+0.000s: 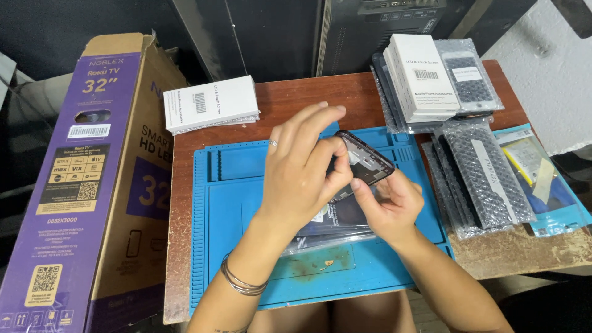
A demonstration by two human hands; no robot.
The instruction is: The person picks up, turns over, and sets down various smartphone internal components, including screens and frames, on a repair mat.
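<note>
Black frame: a phone housing (365,161) held above the blue mat (228,203) on the worktop.
Left hand (302,172): fingers closed on its upper edge.
Right hand (388,206): pinching the lower rim.
Handling: likely light, thin, fragile; edges look safest.

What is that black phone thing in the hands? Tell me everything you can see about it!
The black phone frame is a thin, dark rectangle with rounded corners and small pale parts showing inside, so it looks opened up. It is held tilted above the blue work mat, not lying on it. The left hand pinches its upper left edge, and the right hand supports it from below. A clear plastic bag lies underneath.
</note>
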